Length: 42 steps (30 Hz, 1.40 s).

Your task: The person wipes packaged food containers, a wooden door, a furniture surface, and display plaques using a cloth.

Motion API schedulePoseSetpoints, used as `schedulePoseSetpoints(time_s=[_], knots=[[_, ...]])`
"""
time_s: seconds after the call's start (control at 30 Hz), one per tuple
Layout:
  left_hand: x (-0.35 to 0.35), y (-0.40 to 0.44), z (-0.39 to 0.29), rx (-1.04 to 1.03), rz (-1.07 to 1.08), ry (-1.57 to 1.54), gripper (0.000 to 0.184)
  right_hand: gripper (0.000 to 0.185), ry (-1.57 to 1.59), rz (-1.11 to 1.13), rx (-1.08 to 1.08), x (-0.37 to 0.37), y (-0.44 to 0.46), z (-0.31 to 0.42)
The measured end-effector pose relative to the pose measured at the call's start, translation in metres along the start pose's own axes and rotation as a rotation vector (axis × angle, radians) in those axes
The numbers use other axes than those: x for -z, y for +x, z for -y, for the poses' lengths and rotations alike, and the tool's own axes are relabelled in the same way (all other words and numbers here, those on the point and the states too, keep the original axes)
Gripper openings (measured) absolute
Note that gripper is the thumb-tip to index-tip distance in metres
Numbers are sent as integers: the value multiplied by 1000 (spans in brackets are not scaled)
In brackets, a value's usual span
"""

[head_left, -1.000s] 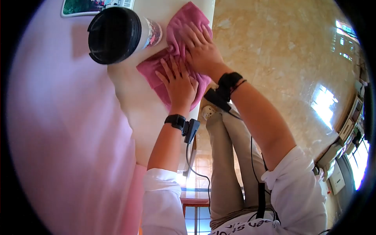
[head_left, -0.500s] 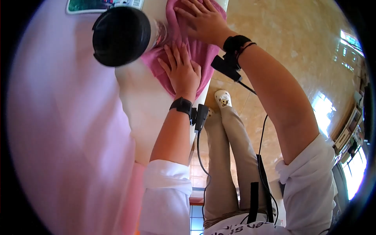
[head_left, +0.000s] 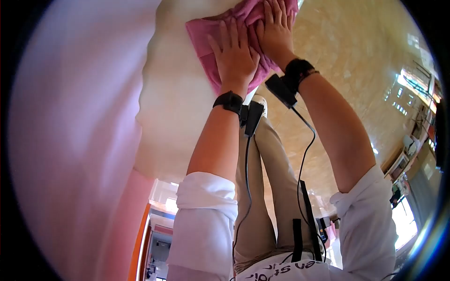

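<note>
A folded pink cloth (head_left: 206, 40) lies on the pale tabletop (head_left: 168, 89) at the top of the view, close to the table's right edge. My left hand (head_left: 235, 56) rests flat on its left part, fingers spread and pointing up the view. Just to the right, my right hand (head_left: 276, 35) presses on the cloth with its fingers apart. Neither hand is closed round the cloth. Each wrist wears a black strap with a small black device and a cable.
A light pink-purple curtain or cloth (head_left: 79, 107) hangs along the left side, its wavy edge over the table. Beyond the right edge is a shiny tan floor (head_left: 347, 47). My legs (head_left: 267, 187) are below, with cables running beside them.
The black-lidded cup and the picture-screened object have left the view. Both hands and the cloth appear further right and higher in the view, and the hands stay on the cloth.
</note>
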<state>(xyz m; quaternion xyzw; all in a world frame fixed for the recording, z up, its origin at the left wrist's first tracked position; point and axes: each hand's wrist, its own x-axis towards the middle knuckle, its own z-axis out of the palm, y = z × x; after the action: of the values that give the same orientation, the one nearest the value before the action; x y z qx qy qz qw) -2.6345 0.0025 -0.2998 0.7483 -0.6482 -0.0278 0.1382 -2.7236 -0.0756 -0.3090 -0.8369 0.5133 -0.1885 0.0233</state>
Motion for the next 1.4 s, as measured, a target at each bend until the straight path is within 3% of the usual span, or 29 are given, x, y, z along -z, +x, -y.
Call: schedulePoseSetpoints(time_s=[0.3, 0.43, 0.5, 0.57, 0.6, 0.67, 0.73, 0.87, 0.97, 1.03, 1.1, 1.2, 1.23, 1.3, 1.4], knots=[[40, -109, 85, 136, 178, 83, 56, 49, -15, 256, 82, 4, -89, 111], [64, -189, 145, 306, 193, 154, 57, 49, 42, 481, 283, 7, -123, 198], [72, -242, 171, 323, 139, 147, 54, 46, 88, 386, 441, -4, -160, 239], [78, -293, 180, 446, 186, 238, 52, 49, 233, 569, 572, 4, -200, 270], [82, -318, 181, 467, 251, 275, 53, 50, 275, 538, 553, 7, -223, 283], [95, -351, 170, 478, 324, 314, 54, 51, 319, 510, 520, 21, -256, 289], [104, -374, 158, 411, 368, 172, 59, 53, 537, 669, 514, 35, -279, 286], [99, -389, 151, 419, 346, 64, 63, 56, 541, 614, 565, 37, -292, 262], [85, -391, 139, 266, 367, 118, 63, 57, 395, 511, 673, 32, -286, 236], [73, -378, 133, 155, 260, 161, 62, 54, 402, 599, 629, 33, -260, 214], [75, -336, 114, 100, 443, 145, 64, 51, 468, 441, 350, 29, -229, 191], [69, -256, 91, 62, 472, 80, 55, 52, 323, 368, 294, 19, -181, 156], [62, -230, 87, 50, 473, 84, 55, 52, 446, 362, 195, 17, -165, 141], [42, -180, 81, -91, 375, 99, 56, 60, 351, 414, 164, 11, -129, 109], [22, -118, 53, -134, 328, 111, 54, 60, 338, 356, 194, 4, -83, 59]])
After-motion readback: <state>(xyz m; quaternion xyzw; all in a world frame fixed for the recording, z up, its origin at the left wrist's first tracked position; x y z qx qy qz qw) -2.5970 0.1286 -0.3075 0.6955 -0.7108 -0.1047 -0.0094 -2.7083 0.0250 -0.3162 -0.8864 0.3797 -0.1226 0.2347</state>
